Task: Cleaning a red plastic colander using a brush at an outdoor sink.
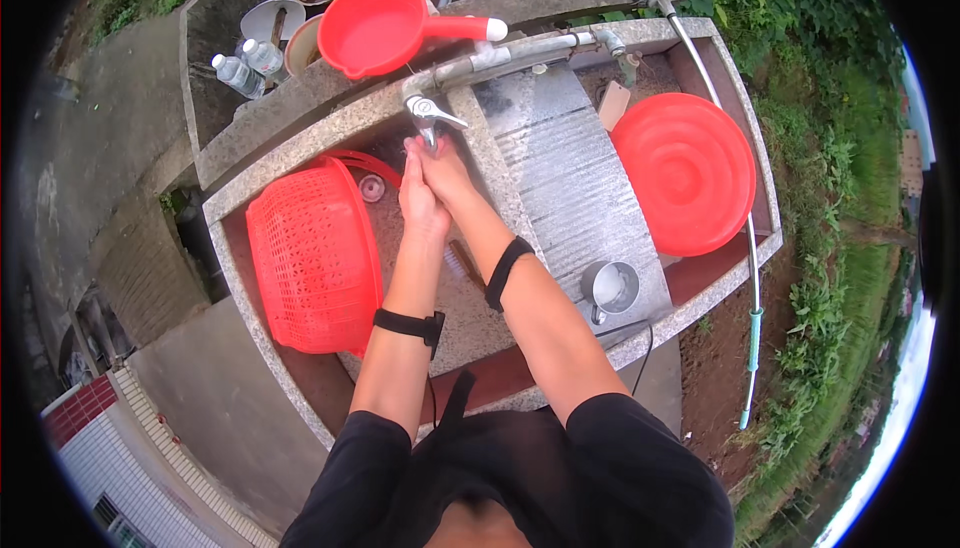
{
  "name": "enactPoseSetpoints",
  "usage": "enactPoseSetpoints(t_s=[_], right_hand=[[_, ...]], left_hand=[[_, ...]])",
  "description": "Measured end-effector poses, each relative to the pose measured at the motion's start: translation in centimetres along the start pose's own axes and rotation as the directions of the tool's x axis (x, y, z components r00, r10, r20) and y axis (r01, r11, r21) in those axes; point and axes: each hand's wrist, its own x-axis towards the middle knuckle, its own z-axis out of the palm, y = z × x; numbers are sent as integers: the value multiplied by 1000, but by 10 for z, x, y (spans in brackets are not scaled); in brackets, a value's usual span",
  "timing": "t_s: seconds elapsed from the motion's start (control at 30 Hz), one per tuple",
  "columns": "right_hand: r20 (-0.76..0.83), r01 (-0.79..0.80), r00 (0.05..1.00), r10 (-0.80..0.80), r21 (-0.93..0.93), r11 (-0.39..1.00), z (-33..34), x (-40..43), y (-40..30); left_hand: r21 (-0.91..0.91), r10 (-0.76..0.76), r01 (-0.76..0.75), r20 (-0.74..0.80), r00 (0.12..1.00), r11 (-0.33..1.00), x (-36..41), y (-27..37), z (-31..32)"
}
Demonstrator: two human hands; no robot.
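Note:
My left hand [421, 199] and my right hand [445, 171] are pressed together under the spout of a chrome lever tap [429, 114]. Their palms face each other, and I cannot see whether anything lies between them. Below them is the floor of a stone sink basin [465, 342]. A brush [465, 264] with a brown back lies there, partly behind my right forearm. To the left, a red perforated plastic basket [315, 263] rests tilted on its side. A round pinkish drain fitting [371, 188] shows between the basket and my left hand.
Right of the basin is a ribbed stone washboard [574, 165] with a metal mug [611, 287]. Beyond it sit a large red plastic basin [682, 173] and a mop pole [694, 57]. A red dipper [375, 27] and water bottles [240, 75] are behind the tap.

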Motion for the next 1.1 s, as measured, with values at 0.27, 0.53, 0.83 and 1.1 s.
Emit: enactPoseSetpoints(t_s=[0.27, 0.53, 0.83, 1.1], right_hand=[[305, -156, 950, -69, 653, 741, 2, -37, -15], [276, -204, 957, -86, 857, 473, -2, -71, -46], [375, -310, 923, 87, 592, 744, -16, -44, -50], [124, -434, 896, 426, 439, 786, -7, -83, 33]], left_hand=[[-67, 39, -52, -177, 983, 996, 32, 30, -33], [485, 232, -82, -260, 937, 871, 33, 28, -52], [736, 371, -356, 153, 916, 575, 12, 23, -46], [307, 209, -174, -86, 974, 936, 19, 26, -17]])
